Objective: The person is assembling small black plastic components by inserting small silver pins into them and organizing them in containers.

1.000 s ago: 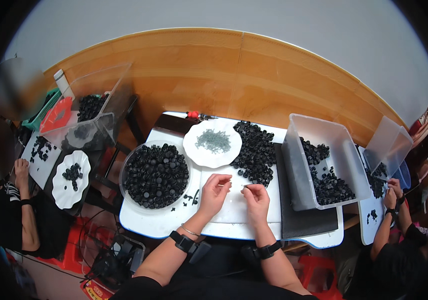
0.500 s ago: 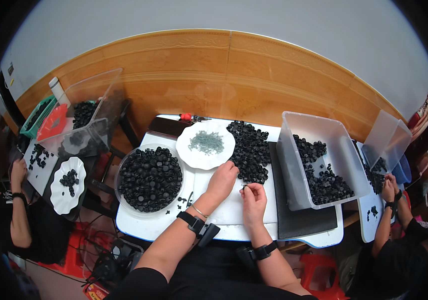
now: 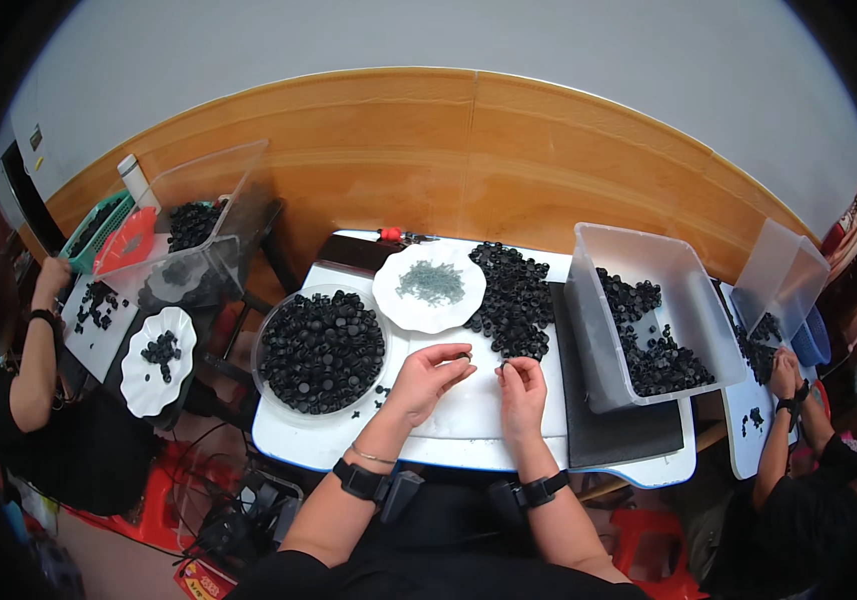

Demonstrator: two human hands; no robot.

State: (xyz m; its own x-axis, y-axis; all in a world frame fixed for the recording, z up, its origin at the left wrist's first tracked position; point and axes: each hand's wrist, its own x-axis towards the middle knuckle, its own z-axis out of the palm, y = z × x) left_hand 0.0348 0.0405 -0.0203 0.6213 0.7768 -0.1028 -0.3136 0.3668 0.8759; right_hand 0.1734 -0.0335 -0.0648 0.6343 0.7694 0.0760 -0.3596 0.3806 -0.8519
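Observation:
Above the white work table, my left hand (image 3: 428, 384) pinches a small round black plastic piece (image 3: 463, 356) between thumb and fingertips. Close by on the right, my right hand (image 3: 523, 398) is closed, with a tiny dark piece just showing at its fingertips; its kind is too small to tell. Just beyond both hands lies a heap of black plastic caps (image 3: 513, 290). A scalloped white plate (image 3: 393, 308) holds many small, pale, translucent pieces (image 3: 432, 283). Left of my hands, a round clear tub is full of black caps (image 3: 323, 350).
A clear plastic bin (image 3: 596, 340) with black parts stands on a black mat (image 3: 628, 445) at right. Red-handled pliers (image 3: 393, 234) lie behind the plate. Co-workers sit at side tables left and right. A white dish (image 3: 170, 385) holds black parts at left.
My left hand has drawn back from the heap's edge and now shows a black piece at its fingertips. My right hand stays pinched close by. The whole view has shifted slightly.

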